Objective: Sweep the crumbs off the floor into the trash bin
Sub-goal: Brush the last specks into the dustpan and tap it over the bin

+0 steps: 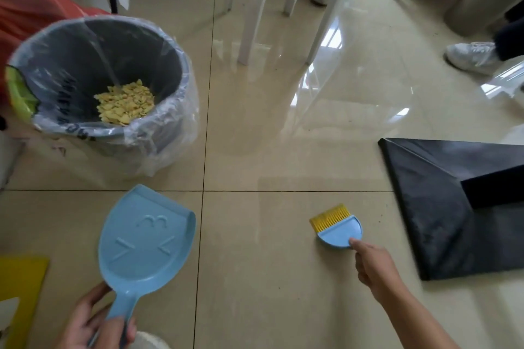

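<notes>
Here the left hand's fingers (113,329) are curling tightly round the stem of the blue dustpan (144,235), with the left hand (93,323) gripping low on the handle. The pan's open lip is pointing toward the trash bin (113,42). Whether that lip is touching the floor (269,150) cannot be told. The right hand (374,266) is closing round the hidden handle of the small brush (336,231), and one fingertip is pressing on its blue back. The yellow bristles (329,217) are pointing away from the person, at or just above the tile.

The yellow crumbs (124,105) are lying in a heap at the bottom of the bin, inside its clear liner (175,144). The pan is showing no load. Only a few fine dark specks are showing on the tiles, some near the black sheet (442,207) at the right, so the task is judged to be nearing its end.

Several hazards are arising from this arrangement. Brush and pan are sitting well apart, so anything swept across the glossy tile is likely to scatter before it reaches the lip. A lip that is riding slightly raised lets fine grains pass beneath it. The liner is hanging loose over the rim, and a pan edge catching it may drag the bag or tip the light bin, spilling the collected crumbs. Springy bristles may also flick specks under the sheet.
</notes>
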The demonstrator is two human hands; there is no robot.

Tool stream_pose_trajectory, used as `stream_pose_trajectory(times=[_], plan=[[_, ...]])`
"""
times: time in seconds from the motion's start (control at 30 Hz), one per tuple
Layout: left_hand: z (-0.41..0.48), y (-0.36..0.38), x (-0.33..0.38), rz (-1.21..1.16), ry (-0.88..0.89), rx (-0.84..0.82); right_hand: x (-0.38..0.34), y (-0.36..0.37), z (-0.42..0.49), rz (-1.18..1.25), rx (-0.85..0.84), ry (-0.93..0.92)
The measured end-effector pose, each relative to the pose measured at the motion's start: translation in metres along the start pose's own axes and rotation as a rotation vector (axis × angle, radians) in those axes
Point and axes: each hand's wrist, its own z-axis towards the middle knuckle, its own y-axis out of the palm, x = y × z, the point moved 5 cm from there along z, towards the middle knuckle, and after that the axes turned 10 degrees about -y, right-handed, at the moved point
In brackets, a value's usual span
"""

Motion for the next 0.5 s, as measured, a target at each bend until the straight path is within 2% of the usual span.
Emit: stream_pose_trajectory(times=[0.07,0.17,0.2,0.33,0.43,0.5], plan=[[-0.014,0.006,-0.001,-0.022,0.001,-0.032,-0.001,-0.003,-0.016,0.031,-0.024,-0.031],[-0.023,-0.001,-0.012,-0.078,-0.053,-0.029,-0.025,-0.010,-0.035,-0.040,-0.049,-0.177],[-0.026,-0.004,-0.014,-0.057,-0.079,-0.031,-0.037,-0.016,-0.040,-0.139,-0.031,-0.262],[-0.028,-0.014,-0.016,-0.037,-0.108,-0.082,-0.075,-0.053,-0.034,-0.797,0.166,-0.566],[-0.030,-0.011,-0.012,-0.017,-0.136,-0.134,-0.072,-0.067,-0.011,-1.178,0.259,-0.522],[-0.040,-0.006,-0.008,-0.016,-0.159,-0.214,-0.055,-0.054,-0.002,-1.293,0.158,-0.443]])
